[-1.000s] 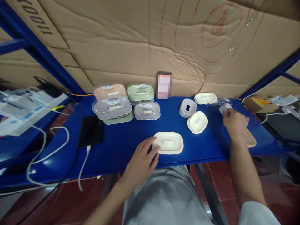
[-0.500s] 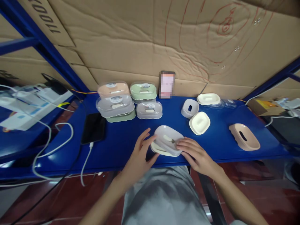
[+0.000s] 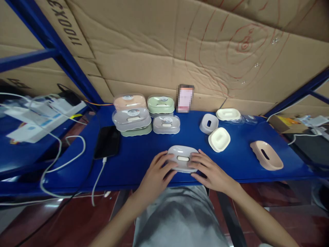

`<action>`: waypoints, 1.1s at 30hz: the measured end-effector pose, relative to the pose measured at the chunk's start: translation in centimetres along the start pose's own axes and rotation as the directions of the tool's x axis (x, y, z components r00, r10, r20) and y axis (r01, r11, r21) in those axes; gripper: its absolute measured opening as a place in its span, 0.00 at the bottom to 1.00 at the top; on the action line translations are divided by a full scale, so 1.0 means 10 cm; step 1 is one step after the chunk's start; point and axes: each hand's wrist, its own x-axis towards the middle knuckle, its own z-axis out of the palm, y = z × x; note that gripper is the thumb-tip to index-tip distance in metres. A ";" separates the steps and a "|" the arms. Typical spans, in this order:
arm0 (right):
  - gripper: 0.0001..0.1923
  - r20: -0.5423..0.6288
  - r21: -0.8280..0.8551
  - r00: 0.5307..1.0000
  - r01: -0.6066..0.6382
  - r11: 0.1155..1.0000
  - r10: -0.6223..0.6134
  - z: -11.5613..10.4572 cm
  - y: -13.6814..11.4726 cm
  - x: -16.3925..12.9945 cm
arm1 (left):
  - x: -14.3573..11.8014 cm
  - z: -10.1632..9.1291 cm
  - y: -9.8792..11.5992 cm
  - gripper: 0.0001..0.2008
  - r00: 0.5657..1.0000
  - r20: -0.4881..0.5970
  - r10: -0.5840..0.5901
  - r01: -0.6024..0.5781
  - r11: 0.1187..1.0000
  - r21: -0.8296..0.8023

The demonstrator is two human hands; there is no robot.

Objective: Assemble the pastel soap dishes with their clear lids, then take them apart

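A pale grey oval soap dish (image 3: pixel 183 149) lies near the table's front edge, in front of my body. A cream raised bar shows through the slot in its middle. The cream piece beneath is otherwise hidden. My left hand (image 3: pixel 160 168) grips the dish's left end, fingers on top and thumb at the near side. At the right end, my right hand (image 3: pixel 209 169) holds it the same way, with its fingertips near the slot.
Several clear-lidded soap dishes (image 3: pixel 133 118) are stacked at the back left, beside a black phone (image 3: pixel 106 142) on a white cable. To the right stand a small grey dish (image 3: pixel 205 126), cream pieces (image 3: pixel 219 139) and a pink dish (image 3: pixel 273 157). A blurred-screen device (image 3: pixel 185 98) leans against the cardboard.
The grey dish was tilted and offset over the cream piece; now it lies level on it, slot around the bar. My left hand has closed in onto its left end. The view has shifted slightly.
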 end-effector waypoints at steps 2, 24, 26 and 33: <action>0.20 -0.013 -0.034 1.000 0.026 0.999 -0.027 0.02 0.03 0.01 | 0.00 0.01 0.01 0.10 1.000 -0.005 -0.004 0.004 1.000 0.002; 0.17 -0.190 -0.135 0.957 0.198 0.971 -0.221 -0.19 0.71 1.33 | -0.04 -0.01 0.09 0.27 0.960 -0.204 -0.190 0.177 0.981 -0.079; 0.18 -0.183 -0.108 0.956 0.213 0.971 -0.230 -0.21 0.52 1.10 | -0.04 -0.01 0.08 0.30 0.928 -0.304 -0.215 0.199 0.976 -0.082; 0.19 -0.069 -0.023 0.979 0.192 0.981 -0.194 -0.31 0.34 0.27 | -0.06 0.03 -0.04 0.14 0.980 -0.193 -0.049 0.040 0.998 -0.050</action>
